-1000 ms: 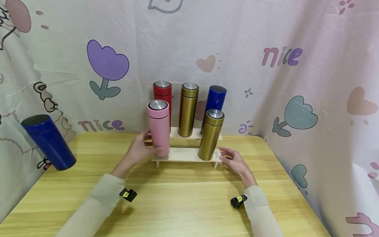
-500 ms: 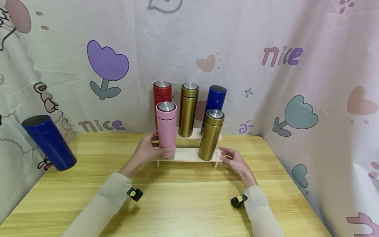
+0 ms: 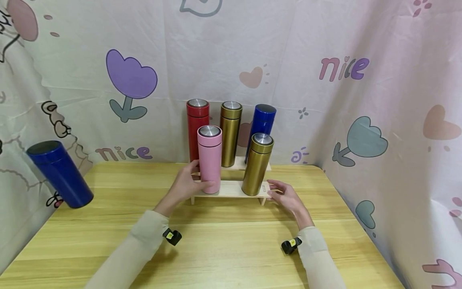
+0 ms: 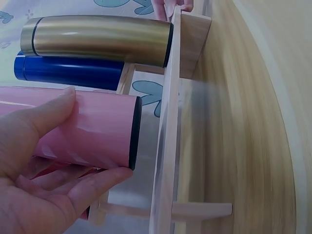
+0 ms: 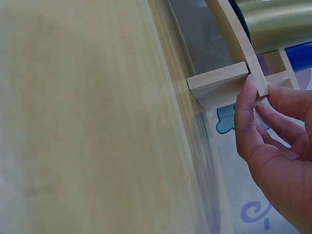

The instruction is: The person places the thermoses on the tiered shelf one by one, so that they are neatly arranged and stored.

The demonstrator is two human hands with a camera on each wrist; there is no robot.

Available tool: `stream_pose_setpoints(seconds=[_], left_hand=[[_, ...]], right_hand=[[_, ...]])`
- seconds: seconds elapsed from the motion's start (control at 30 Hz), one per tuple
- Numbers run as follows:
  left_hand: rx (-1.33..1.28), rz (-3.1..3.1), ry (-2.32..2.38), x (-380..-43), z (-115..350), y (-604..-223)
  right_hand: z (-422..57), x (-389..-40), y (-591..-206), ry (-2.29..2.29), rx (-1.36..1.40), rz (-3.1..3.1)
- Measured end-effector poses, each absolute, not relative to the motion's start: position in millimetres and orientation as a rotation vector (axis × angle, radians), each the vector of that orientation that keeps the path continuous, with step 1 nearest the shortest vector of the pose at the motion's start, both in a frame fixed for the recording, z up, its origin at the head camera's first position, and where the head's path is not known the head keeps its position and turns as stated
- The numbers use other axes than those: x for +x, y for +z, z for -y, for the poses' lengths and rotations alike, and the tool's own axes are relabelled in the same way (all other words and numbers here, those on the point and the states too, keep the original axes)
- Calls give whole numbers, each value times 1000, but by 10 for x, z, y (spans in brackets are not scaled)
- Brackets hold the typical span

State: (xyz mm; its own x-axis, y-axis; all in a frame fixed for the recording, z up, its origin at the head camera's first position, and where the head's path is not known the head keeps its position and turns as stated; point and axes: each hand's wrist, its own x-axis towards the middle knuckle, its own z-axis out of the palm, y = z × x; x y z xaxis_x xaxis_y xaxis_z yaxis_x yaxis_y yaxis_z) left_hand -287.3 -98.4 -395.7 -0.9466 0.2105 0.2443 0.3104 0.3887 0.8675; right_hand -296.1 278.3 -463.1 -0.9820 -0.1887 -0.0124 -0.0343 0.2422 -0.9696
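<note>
My left hand (image 3: pixel 183 185) grips the lower part of a pink thermos bottle (image 3: pixel 210 160) with a silver-topped lid. In the left wrist view a gap shows between the black base of the bottle and the front step of a wooden two-step stand (image 3: pixel 231 187). At the stand's right end, my right hand (image 5: pixel 273 131) pinches the edge of the front board between thumb and fingers. A gold thermos bottle (image 3: pixel 257 166) stands on the right of that step. Behind, on the upper step, stand a red bottle (image 3: pixel 193 140), another gold bottle (image 3: pixel 230 136) and a blue bottle (image 3: pixel 262 120).
Another blue bottle (image 3: pixel 61 174) appears tilted at the left side of the head view. The stand rests toward the back of a wooden table (image 3: pixel 223 241). A printed cloth (image 3: pixel 202 52) hangs behind and along the sides.
My left hand has moved right with the pink bottle, from the left end of the front step to partly over the back gold bottle. My right hand stays at the stand's edge.
</note>
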Motion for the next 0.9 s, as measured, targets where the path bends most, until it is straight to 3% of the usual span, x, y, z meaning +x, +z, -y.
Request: stream_pose_setpoints(seconds=[0.9], left_hand=[[-426,2540,-1727,-2953,752,-4103]], right_hand=[[-2778,-2970,-4638,-1843,-204,-2381]])
